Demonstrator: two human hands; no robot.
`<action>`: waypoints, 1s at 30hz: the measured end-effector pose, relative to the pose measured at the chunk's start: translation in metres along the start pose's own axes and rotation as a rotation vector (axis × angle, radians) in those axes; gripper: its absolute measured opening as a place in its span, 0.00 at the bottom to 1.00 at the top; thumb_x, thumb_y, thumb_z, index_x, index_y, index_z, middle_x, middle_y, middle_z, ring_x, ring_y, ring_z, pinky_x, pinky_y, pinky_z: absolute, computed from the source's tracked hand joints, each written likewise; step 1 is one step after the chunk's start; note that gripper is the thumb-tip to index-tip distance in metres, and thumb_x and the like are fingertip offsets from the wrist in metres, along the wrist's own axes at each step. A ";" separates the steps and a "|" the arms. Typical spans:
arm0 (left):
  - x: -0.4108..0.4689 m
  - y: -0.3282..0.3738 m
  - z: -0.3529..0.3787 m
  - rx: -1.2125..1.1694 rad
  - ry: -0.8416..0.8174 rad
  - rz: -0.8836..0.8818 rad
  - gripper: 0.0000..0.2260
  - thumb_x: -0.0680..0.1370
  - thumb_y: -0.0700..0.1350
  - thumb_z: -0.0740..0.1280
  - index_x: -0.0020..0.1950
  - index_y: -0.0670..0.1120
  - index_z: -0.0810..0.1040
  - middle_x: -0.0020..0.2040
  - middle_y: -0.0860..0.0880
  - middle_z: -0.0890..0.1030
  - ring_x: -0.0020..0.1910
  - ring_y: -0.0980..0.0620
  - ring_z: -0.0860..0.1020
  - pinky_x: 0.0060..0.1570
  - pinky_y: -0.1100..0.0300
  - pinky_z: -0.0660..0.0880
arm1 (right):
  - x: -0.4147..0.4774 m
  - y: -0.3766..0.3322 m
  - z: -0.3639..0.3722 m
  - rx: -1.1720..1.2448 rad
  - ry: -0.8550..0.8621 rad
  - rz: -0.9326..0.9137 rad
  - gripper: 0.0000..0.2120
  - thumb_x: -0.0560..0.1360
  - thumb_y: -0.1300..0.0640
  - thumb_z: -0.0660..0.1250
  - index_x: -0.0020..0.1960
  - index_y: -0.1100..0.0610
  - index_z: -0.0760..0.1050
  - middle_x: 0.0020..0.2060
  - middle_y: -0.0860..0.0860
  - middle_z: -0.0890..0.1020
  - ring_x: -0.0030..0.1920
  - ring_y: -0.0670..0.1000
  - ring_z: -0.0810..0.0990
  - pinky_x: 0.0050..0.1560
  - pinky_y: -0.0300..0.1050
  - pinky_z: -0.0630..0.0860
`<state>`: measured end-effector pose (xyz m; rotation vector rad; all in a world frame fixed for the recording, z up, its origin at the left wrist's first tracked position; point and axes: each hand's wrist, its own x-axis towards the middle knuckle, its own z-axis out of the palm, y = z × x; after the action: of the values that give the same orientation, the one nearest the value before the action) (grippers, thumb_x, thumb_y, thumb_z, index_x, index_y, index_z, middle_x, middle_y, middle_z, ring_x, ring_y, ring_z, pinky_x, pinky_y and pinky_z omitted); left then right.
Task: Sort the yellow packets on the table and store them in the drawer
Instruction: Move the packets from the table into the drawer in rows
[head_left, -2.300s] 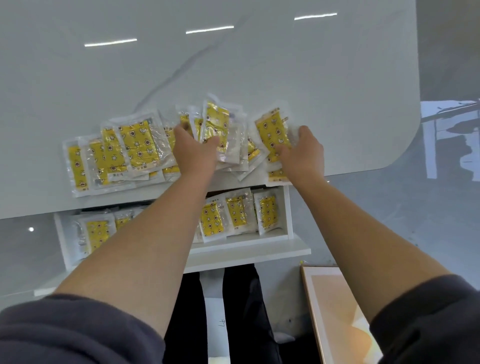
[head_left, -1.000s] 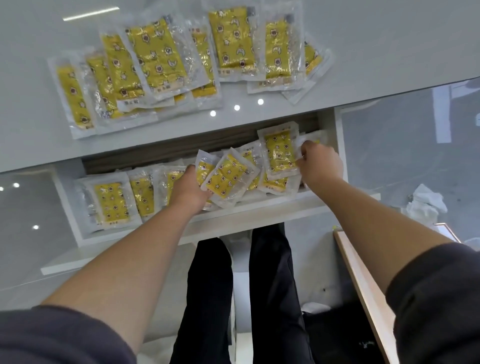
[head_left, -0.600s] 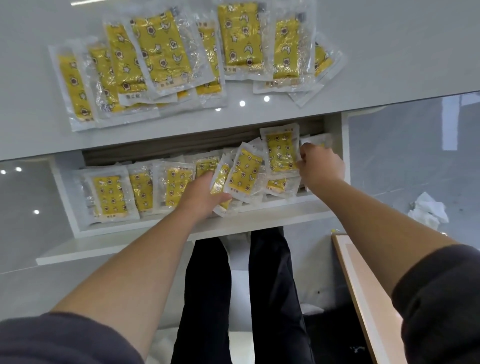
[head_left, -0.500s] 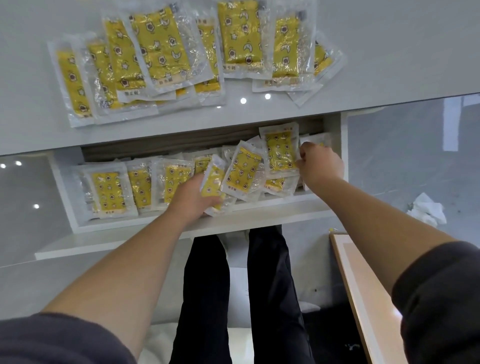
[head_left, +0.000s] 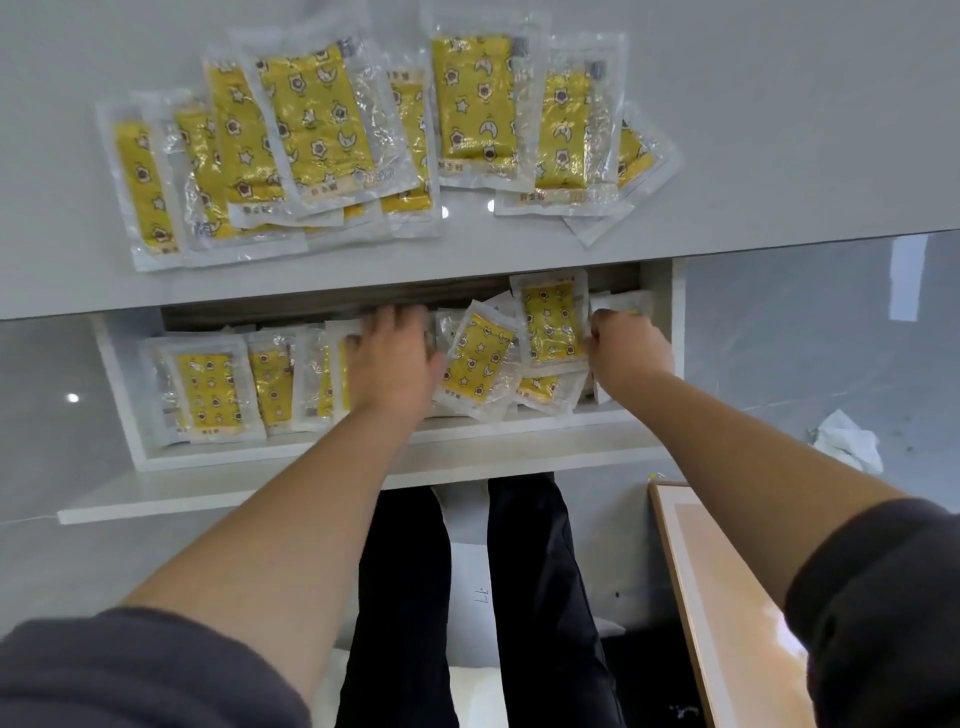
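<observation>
Several yellow packets in clear wrap lie overlapping on the grey table, in a left pile and a right pile. Below the table edge the white drawer stands open. A row of packets fills its left part, and a tilted packet and another packet lie loose to the right. My left hand rests flat, fingers apart, on the packets in the middle of the drawer. My right hand is curled on a packet at the drawer's right end, mostly hiding it.
My legs in dark trousers stand under the drawer. A light wooden board sits at the lower right. A crumpled white tissue lies on the grey floor to the right.
Both hands went from the table pile down into the drawer. My left hand held a packet half a second ago; it now lies flat on the row. The right hand stays at the drawer's right end.
</observation>
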<state>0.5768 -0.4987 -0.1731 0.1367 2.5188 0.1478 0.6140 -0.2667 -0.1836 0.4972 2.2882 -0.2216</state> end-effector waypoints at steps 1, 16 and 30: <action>0.007 0.012 0.001 -0.009 -0.011 0.083 0.22 0.77 0.50 0.67 0.70 0.50 0.68 0.68 0.45 0.70 0.66 0.42 0.68 0.64 0.45 0.66 | 0.000 0.000 0.000 -0.001 -0.002 -0.011 0.07 0.79 0.65 0.58 0.53 0.58 0.73 0.40 0.56 0.77 0.38 0.56 0.75 0.37 0.45 0.73; 0.016 -0.019 0.001 0.239 0.021 -0.009 0.06 0.72 0.39 0.68 0.49 0.46 0.79 0.52 0.44 0.79 0.54 0.41 0.74 0.56 0.49 0.66 | -0.015 0.005 0.019 0.437 0.009 0.136 0.08 0.79 0.63 0.58 0.42 0.59 0.70 0.35 0.53 0.75 0.39 0.56 0.76 0.38 0.41 0.70; 0.027 0.025 0.012 0.071 -0.087 0.391 0.22 0.77 0.40 0.62 0.70 0.54 0.71 0.60 0.48 0.74 0.60 0.43 0.71 0.60 0.50 0.62 | 0.000 0.020 0.008 0.210 0.228 -0.217 0.10 0.79 0.63 0.61 0.57 0.60 0.77 0.49 0.57 0.81 0.41 0.57 0.79 0.40 0.45 0.75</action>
<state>0.5629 -0.4695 -0.1946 0.6506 2.3849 0.2033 0.6275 -0.2508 -0.1887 0.3949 2.5581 -0.5411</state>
